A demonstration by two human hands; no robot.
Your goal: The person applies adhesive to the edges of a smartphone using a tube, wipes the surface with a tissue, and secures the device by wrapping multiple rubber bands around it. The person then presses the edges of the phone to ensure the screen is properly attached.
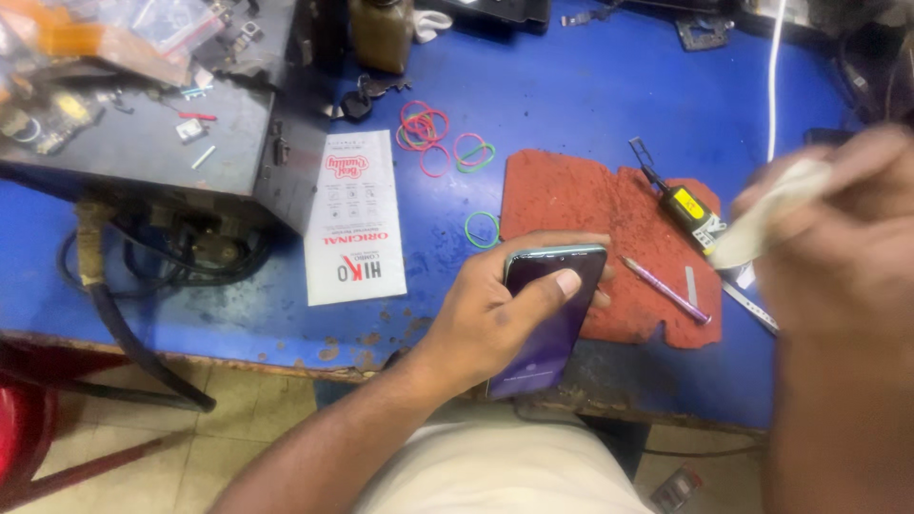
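While the left hand [495, 319] wraps a dark smartphone [550, 319] from the side, thumb lying across the glass, the phone sits tilted above the near edge of the blue workbench [590, 105], partly over the worn red mat [590, 205]. Right hand [838, 257] is blurred, close to camera, fingers pinched on a pale cloth or wipe [762, 224]. Phone looks light, rigid, slick and glossy, and probably fragile on the glass face; best held by the long edges, as the left hand does, not by the screen. On the mat: a thin purple pen-like tool [666, 290], a yellow-and-black small tool [687, 205]. Loose coloured rubber bands [438, 133] lie on the bench, a white printed packet [354, 219] beside them. Containers: a brownish bottle [381, 33] at the back, contents can't tell; a clear plastic bag [143, 24] top left holds small parts, blurry.
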